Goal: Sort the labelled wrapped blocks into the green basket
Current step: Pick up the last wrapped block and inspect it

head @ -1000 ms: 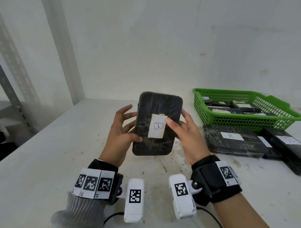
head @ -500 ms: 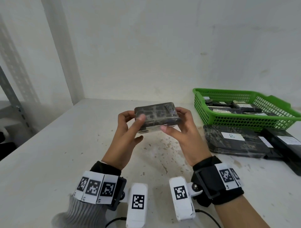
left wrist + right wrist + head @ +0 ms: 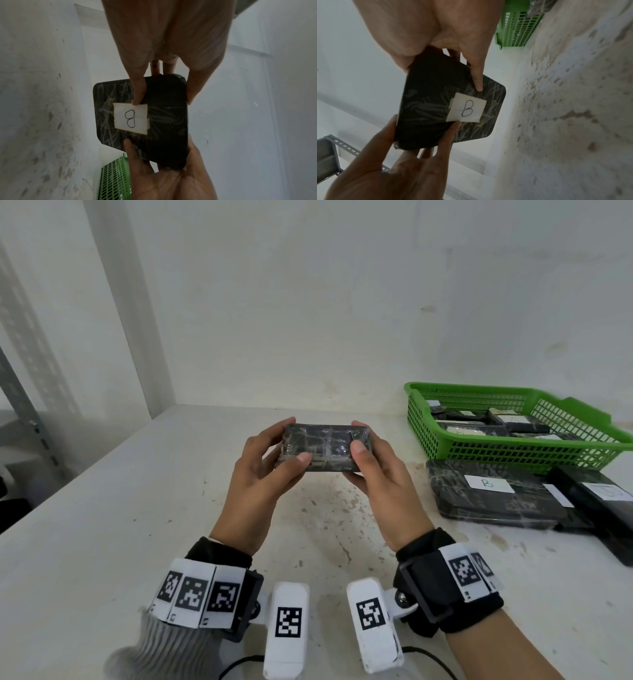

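Observation:
Both hands hold one black film-wrapped block point(image 3: 325, 447) above the middle of the table. My left hand point(image 3: 263, 470) grips its left end and my right hand point(image 3: 373, 470) grips its right end, thumbs on the near edge. The block lies flat with its white "B" label point(image 3: 131, 117) facing down toward the table, as the wrist views show point(image 3: 467, 109). The green basket point(image 3: 513, 428) stands at the back right with several wrapped blocks inside. Another wrapped block labelled B point(image 3: 486, 494) lies on the table in front of the basket.
More dark wrapped blocks point(image 3: 599, 498) lie at the right edge beside the B block. A grey perforated metal shelf post point(image 3: 30, 412) stands at the far left. White walls close the back and left of the stained white table point(image 3: 137, 525).
The block went from upright with its label facing me to lying flat with the label underneath. Both hands kept hold of it and shifted slightly.

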Available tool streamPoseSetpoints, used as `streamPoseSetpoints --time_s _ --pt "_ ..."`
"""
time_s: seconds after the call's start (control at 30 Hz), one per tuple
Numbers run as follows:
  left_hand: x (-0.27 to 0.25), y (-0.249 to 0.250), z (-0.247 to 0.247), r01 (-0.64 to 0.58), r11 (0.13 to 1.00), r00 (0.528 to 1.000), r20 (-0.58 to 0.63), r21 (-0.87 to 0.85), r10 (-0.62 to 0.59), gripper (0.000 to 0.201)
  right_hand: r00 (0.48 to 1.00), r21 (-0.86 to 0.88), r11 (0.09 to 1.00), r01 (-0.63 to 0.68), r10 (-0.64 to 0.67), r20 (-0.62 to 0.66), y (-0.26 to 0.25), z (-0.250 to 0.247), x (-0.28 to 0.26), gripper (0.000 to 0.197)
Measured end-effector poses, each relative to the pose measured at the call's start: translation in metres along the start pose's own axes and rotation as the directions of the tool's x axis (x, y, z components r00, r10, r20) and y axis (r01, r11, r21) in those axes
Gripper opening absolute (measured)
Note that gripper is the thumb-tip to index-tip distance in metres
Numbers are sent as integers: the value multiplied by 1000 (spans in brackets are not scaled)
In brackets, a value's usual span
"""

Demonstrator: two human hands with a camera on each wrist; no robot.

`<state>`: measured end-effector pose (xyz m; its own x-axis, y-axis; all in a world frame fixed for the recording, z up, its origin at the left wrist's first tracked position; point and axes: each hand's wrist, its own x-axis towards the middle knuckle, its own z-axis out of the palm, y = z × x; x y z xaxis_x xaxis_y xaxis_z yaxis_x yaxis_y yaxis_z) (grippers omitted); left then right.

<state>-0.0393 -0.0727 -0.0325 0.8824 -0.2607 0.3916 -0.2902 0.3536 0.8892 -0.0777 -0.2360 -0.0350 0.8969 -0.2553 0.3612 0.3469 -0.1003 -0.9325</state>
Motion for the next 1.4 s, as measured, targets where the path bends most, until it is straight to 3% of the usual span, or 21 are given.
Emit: streamPoseSetpoints --time_s 0.13,0.27,0.4,0.6,0.73,0.87,0.93,1.03,1.23,1.4 --pt "0 -1 3 -2 1000 1000 -18 -23 2 53 999 63 997 -37 36 13 -5 -2 0 45" --pt "0 1 5 -7 997 1000 -26 -71 6 54 1000 61 998 1 1 -25 -8 -2 -1 59" --pt "0 1 4 -26 998 998 -62 -58 22 47 997 47 999 6 -3 -73 -4 0 -1 37" --pt "-1 0 6 -12 998 997 -80 -58 8 45 995 67 998 -2 9 -104 -3 4 -1 64" --pt "-1 1 6 -20 999 992 -123 -45 15 38 986 69 997 33 -22 -164 -4 5 -2 49" --pt "0 3 6 4 1000 990 -140 -25 -7 31 985 40 999 31 -23 -172 -3 7 -2 51" --pt "-1 3 6 16 1000 991 -136 -12 -18 35 987 52 998 25 -17 -162 -4 7 -3 49" --pt "-2 3 7 22 1000 993 -118 -18 -24 47 985 48 998 48 -40 -170 -5 7 -5 62" --pt "-1 0 5 28 999 992 -126 -40 -33 51 985 19 999 30 -26 -168 0 7 -4 45" --pt "-1 -1 6 62 998 994 -85 -25 -64 58 992 -15 1000 2 -3 -126 -6 5 -5 71"
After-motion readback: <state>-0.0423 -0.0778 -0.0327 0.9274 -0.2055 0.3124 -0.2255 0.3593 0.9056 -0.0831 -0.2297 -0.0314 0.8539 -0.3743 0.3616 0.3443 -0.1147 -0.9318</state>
